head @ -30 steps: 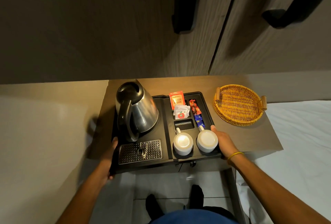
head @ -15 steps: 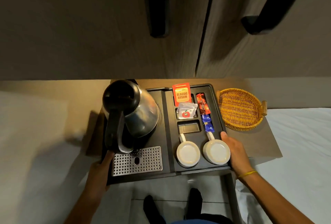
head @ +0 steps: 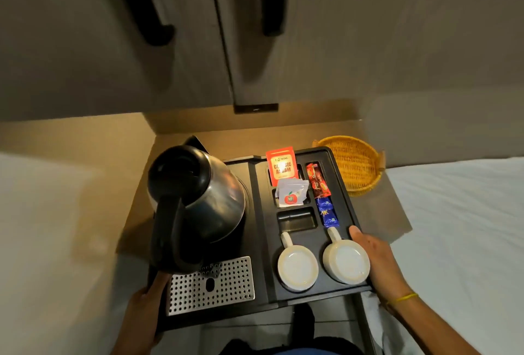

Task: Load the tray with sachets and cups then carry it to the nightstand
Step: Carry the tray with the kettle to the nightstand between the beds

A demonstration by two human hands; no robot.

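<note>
A black tray [head: 261,244] is held over the front of the wooden nightstand [head: 385,212]. My left hand [head: 144,306] grips its near-left edge and my right hand [head: 371,258] grips its right edge. On it stand a steel kettle [head: 198,198] with a black handle, two white cups [head: 297,266] [head: 346,264] turned upside down, an orange tea sachet [head: 282,166], white sachets [head: 292,193], a red sachet [head: 319,181] and a blue sachet [head: 327,212]. One small compartment [head: 297,220] holds nothing. A perforated metal grille [head: 211,286] sits in front of the kettle.
A wicker basket [head: 357,164] stands at the nightstand's back right, close to the tray's corner. White beds [head: 465,241] flank the nightstand on both sides. Dark wardrobe doors [head: 181,42] with black handles rise behind. My feet show on the floor below.
The tray has come up and toward me, off the nightstand's front, and looks larger. Both hands keep their grip on its edges. The view has tilted.
</note>
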